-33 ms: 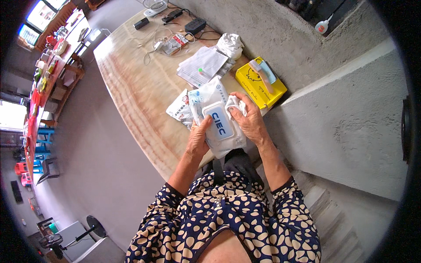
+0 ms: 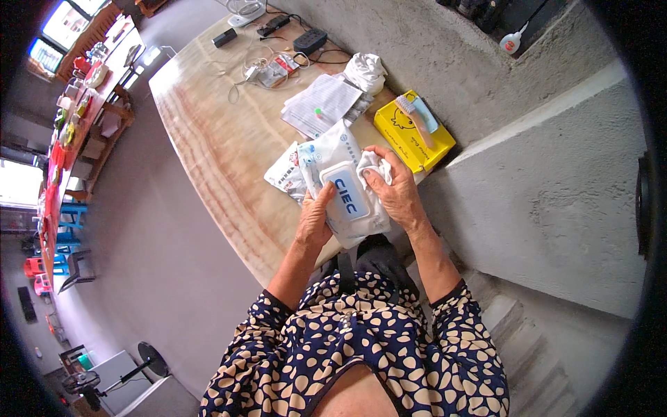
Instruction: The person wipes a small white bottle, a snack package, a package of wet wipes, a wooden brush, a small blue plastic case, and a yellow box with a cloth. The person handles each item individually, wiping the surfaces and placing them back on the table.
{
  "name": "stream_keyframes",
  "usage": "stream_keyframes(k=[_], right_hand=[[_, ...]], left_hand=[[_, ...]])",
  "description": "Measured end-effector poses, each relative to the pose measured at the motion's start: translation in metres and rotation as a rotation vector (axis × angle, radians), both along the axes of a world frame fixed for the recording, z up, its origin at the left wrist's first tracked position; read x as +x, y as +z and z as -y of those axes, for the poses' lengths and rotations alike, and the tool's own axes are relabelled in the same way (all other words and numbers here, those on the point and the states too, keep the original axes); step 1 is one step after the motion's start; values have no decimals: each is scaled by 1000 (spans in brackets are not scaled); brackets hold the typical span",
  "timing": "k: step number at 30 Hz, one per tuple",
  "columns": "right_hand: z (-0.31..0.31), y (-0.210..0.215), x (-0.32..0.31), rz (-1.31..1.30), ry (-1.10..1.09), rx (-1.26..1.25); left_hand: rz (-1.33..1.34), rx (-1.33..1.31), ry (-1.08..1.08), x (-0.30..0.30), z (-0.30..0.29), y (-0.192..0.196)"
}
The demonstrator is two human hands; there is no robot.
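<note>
A white soft pack of wet wipes [image 2: 347, 198] with a flat plastic lid lies at the near edge of the pale wooden table [image 2: 215, 139]. My left hand [image 2: 316, 215] grips the pack's left side, thumb on the lid. My right hand [image 2: 396, 191] rests on the pack's right side and pinches a crumpled white wipe [image 2: 372, 165] at its upper right corner. A second white packet [image 2: 283, 174] lies partly under the pack on the left.
A yellow box [image 2: 410, 135] with a brush [image 2: 417, 115] on top sits just beyond my right hand against a concrete wall [image 2: 556, 181]. Farther back lie papers [image 2: 319, 104], a crumpled white cloth [image 2: 365, 69], cables and a power strip [image 2: 309, 40].
</note>
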State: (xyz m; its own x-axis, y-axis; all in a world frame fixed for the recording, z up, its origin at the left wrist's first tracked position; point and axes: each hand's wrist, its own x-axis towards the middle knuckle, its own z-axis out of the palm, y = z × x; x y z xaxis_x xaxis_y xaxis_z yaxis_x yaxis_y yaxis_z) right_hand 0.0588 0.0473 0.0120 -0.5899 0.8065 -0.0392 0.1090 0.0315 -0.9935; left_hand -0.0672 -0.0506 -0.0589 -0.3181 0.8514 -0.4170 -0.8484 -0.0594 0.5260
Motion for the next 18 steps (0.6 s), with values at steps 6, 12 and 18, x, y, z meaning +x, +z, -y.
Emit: stream_keyframes(k=[6,12,18], right_hand=[[28,-22,-13,8,-88,263],[85,-20,-40,-79,125,855],[75,-9,-68,65,223,1055]], left_hand=[[-321,-100,93,-14,-6,-10],[16,141,-32,-33,8,-57],[254,163,-87,-24,8,-31]])
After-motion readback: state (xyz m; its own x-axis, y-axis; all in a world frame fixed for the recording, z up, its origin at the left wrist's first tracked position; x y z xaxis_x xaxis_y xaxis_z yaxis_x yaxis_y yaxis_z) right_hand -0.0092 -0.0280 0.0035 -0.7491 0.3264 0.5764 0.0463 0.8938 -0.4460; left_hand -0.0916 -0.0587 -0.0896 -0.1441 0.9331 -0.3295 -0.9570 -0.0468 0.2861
